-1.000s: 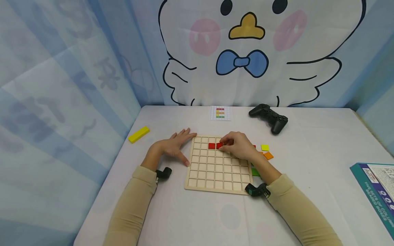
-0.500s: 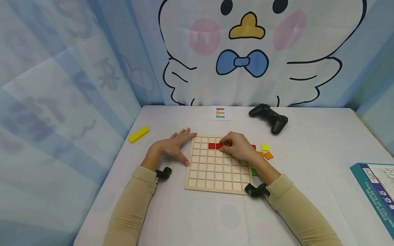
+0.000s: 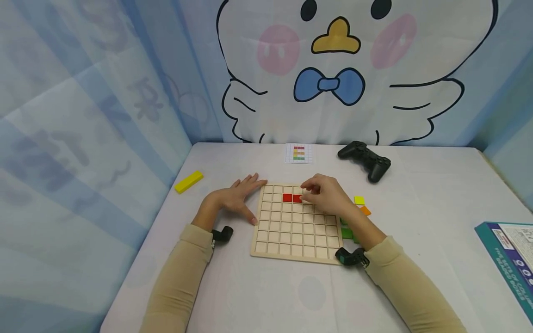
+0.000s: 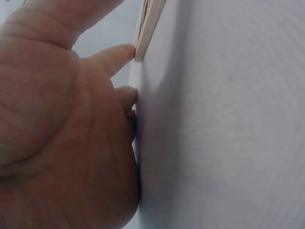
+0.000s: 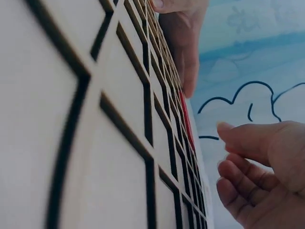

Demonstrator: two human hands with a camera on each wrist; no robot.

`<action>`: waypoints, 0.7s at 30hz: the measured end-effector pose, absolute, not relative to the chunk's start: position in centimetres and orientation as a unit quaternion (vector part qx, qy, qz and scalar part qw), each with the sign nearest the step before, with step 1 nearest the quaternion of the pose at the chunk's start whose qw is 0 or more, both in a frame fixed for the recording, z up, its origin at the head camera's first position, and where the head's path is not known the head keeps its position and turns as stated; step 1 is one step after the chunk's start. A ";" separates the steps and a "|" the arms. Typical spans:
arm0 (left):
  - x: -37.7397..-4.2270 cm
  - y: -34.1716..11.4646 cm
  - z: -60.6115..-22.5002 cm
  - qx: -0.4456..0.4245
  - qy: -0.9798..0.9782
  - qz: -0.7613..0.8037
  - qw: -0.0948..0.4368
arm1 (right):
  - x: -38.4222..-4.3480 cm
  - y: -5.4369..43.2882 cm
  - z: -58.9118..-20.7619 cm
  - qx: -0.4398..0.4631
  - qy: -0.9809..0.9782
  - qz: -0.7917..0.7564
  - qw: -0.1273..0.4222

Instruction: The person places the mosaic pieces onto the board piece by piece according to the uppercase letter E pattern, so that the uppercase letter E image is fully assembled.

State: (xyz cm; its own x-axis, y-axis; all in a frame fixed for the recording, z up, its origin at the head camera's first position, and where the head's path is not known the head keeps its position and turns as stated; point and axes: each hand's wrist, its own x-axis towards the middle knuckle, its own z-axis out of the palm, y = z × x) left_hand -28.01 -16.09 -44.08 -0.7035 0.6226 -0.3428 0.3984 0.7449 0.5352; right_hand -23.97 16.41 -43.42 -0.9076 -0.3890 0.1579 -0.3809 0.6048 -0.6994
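A square wooden grid board (image 3: pixel 291 226) lies on the table. Two red square tiles, a left one (image 3: pixel 287 198) and a right one (image 3: pixel 297 198), sit side by side in cells of its upper part. My left hand (image 3: pixel 235 196) is spread beside the board, thumb and a fingertip at its left edge; the left wrist view shows the palm (image 4: pixel 66 124) low over the cloth. Above the board, just right of the red tiles, is my right hand (image 3: pixel 329 196). In the right wrist view its fingers (image 5: pixel 236 186) are loosely bent, apart from the thumb, with nothing between them.
Right of the board lie a yellow tile (image 3: pixel 359 200), an orange tile (image 3: pixel 365 211) and green tiles (image 3: pixel 347 233), partly behind my right arm. A pattern card (image 3: pixel 299 153) and black game controller (image 3: pixel 364 159) lie behind. A yellow block (image 3: pixel 189 181) is left, a box (image 3: pixel 508 263) right.
The right red tile, tilted at first, now lies flat and level beside the left one. My right hand has let go of it and moved slightly up and right. The left hand stays.
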 end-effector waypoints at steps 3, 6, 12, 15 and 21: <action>-28.0 -16.1 -44.0 0.285 0.897 0.217 0.259 | -23.8 16.8 -42.7 -0.211 0.892 -0.399 -0.009; -27.9 -16.1 -44.0 0.284 0.897 0.221 0.258 | -23.6 17.1 -41.9 -0.210 0.889 -0.405 -0.024; -27.9 -16.0 -44.0 0.278 0.897 0.223 0.263 | -23.4 18.0 -40.5 -0.207 0.890 -0.403 -0.049; -27.8 -16.0 -44.0 0.277 0.897 0.224 0.263 | -23.5 18.8 -40.2 -0.203 0.892 -0.399 -0.055; -27.8 -16.0 -43.9 0.277 0.897 0.223 0.265 | -23.6 20.6 -39.7 -0.200 0.904 -0.374 -0.059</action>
State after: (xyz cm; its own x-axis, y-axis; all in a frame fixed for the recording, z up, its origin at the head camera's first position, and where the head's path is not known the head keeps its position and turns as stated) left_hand -27.85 -15.96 -43.88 -0.7065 0.6139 -0.3521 0.3779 0.7479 0.5457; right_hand -23.62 20.62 -39.67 -0.9131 -0.3167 0.2567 -0.4054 0.6398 -0.6529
